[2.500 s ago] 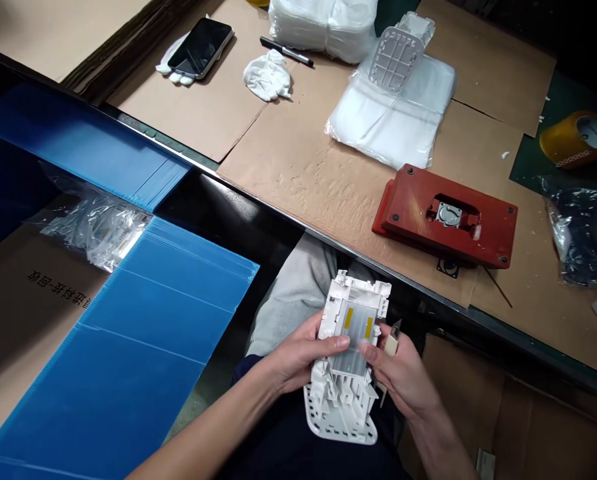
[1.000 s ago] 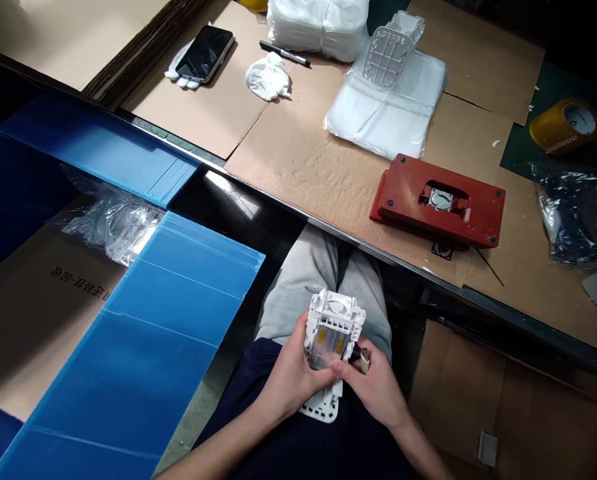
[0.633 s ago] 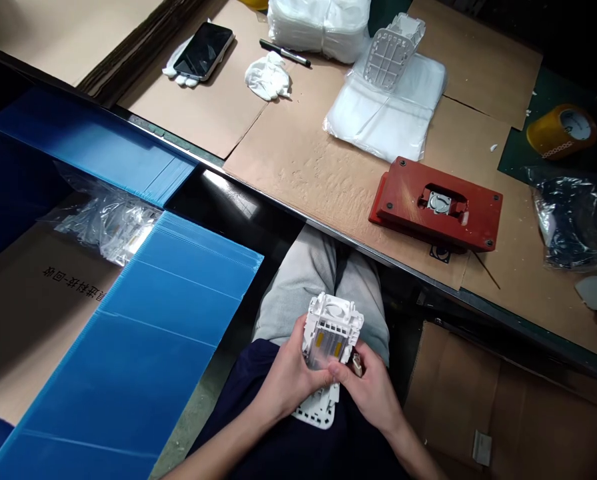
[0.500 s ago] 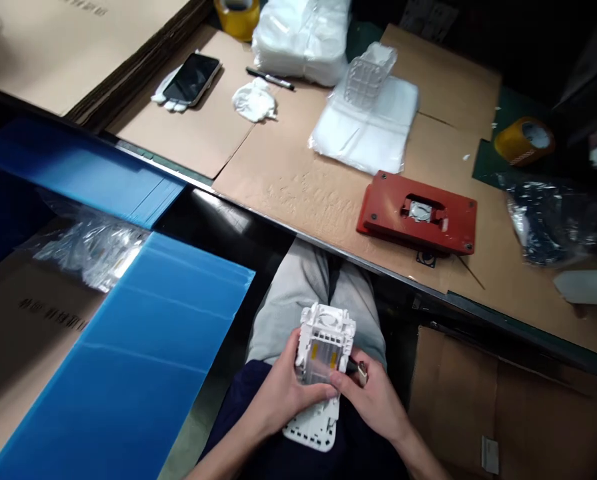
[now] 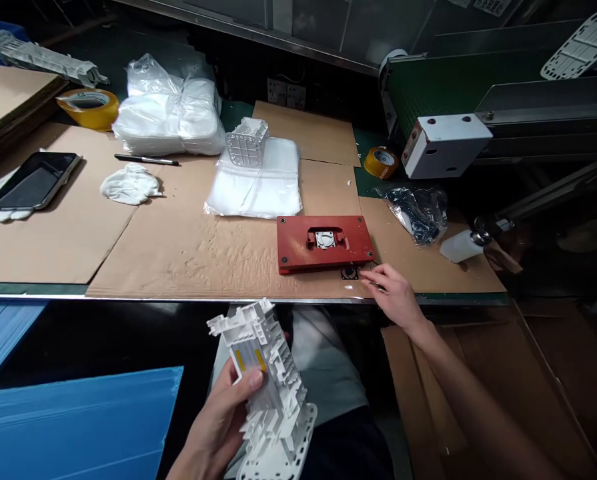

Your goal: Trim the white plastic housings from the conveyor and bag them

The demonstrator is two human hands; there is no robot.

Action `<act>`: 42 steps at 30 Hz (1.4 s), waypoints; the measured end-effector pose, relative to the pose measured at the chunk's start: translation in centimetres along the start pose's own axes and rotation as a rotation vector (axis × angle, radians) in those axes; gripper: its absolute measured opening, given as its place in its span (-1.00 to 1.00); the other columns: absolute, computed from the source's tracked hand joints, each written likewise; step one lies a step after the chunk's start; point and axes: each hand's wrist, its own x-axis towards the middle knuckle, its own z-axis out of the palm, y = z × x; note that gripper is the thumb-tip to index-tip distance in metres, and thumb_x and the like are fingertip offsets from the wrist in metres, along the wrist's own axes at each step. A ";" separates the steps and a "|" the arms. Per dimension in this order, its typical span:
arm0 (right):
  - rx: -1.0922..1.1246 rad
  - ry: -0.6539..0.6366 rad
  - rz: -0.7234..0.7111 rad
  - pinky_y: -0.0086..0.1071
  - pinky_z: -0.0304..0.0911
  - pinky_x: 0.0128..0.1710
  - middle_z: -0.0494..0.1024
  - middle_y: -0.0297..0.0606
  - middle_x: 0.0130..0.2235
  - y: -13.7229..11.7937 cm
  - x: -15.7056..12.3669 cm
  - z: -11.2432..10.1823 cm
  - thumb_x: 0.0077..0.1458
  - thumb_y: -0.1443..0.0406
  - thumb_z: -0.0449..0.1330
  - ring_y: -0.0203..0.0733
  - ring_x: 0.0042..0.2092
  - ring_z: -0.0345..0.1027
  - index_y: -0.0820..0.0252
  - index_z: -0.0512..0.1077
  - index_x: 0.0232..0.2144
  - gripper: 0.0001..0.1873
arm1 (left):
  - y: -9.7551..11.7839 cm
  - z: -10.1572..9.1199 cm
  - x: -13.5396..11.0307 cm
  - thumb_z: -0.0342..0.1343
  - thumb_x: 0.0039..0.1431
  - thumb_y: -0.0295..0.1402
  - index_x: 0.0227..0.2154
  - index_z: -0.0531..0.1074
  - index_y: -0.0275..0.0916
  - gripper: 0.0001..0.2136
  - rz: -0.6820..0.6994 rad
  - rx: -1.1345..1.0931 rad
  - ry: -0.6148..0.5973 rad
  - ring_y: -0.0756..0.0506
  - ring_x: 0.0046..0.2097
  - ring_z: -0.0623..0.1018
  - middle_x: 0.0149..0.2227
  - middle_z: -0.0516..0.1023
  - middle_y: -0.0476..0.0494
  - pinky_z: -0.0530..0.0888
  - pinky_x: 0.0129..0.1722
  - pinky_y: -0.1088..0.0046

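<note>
My left hand [image 5: 221, 417] is closed around a long white plastic housing [image 5: 278, 373] with ribbed sides, held tilted above my lap. Two yellow strips show on its flat inner face, near my thumb. At the table's front edge, my right hand [image 5: 397, 299] has its fingers pinched together; what is between them is too small to make out. Just left of those fingertips lies a small black square piece [image 5: 349, 273] with a round shape in it. Behind it sits a red fixture block [image 5: 298, 247], holding a small white part [image 5: 325, 239] in its recess.
Behind the fixture, another white plastic part [image 5: 247, 148] stands on flat clear bags [image 5: 258, 193]. A bag stack [image 5: 173, 120], white glove [image 5: 131, 185], pen [image 5: 145, 159] and phone [image 5: 35, 180] lie leftward. Tape [image 5: 381, 163] and a bottle [image 5: 462, 247] are at right.
My right hand has left the white housing and moved up and right to the table edge by the red fixture. The housing stays in my left hand, now turned. The view has shifted.
</note>
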 end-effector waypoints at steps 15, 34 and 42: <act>-0.088 -0.084 -0.098 -0.22 0.38 -0.11 0.43 -0.09 -0.12 0.5 -0.9 2.4 0.28 0.20 0.19 -0.04 -0.09 0.37 0.13 0.57 0.00 -0.69 | 0.7 5.1 6.2 0.50 -0.18 -0.32 0.13 0.43 -0.24 -0.28 0.123 -0.120 -0.319 -0.36 0.17 0.51 0.14 0.54 -0.31 0.59 -0.08 0.34; 0.236 -0.187 0.219 -0.24 0.31 -0.11 0.47 -0.27 -0.21 -1.8 -1.0 2.6 0.01 0.26 0.33 -0.09 -0.18 0.41 0.11 0.41 -0.32 -0.81 | -2.4 3.1 5.4 0.56 -0.35 -0.43 -0.21 0.41 -0.27 -0.42 0.122 0.177 -0.270 -0.04 -0.37 0.58 -0.35 0.64 -0.06 0.51 -0.35 0.48; 0.516 -0.307 0.366 -0.35 0.34 -0.21 0.57 -0.29 -0.24 -5.8 -3.7 2.2 0.03 0.19 0.33 -0.17 -0.23 0.46 0.11 0.45 -0.22 -0.74 | -0.6 1.2 4.8 0.54 -0.39 -0.42 -0.19 0.49 -0.26 -0.43 0.218 0.233 -0.318 -0.05 -0.34 0.56 -0.33 0.63 -0.06 0.48 -0.30 0.49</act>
